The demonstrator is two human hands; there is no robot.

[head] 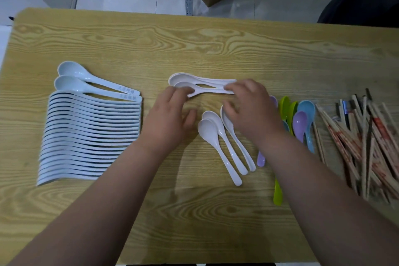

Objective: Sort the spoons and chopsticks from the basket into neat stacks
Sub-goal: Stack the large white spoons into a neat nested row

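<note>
Head view: your left grip (170, 114) pinches the bowl end of the sideways spoons (207, 84) at mid-desk (194, 39). Right grip (250, 108) covers their handles; clamped or not, cannot tell. Step, judged: squaring this stack. Next: nest the loose white spoons (218, 136).

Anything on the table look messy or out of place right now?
Yes. The chopsticks on the right lie in a crisscrossed heap, not aligned. The coloured spoons beside them overlap loosely, and one green spoon juts out toward the person.
</note>
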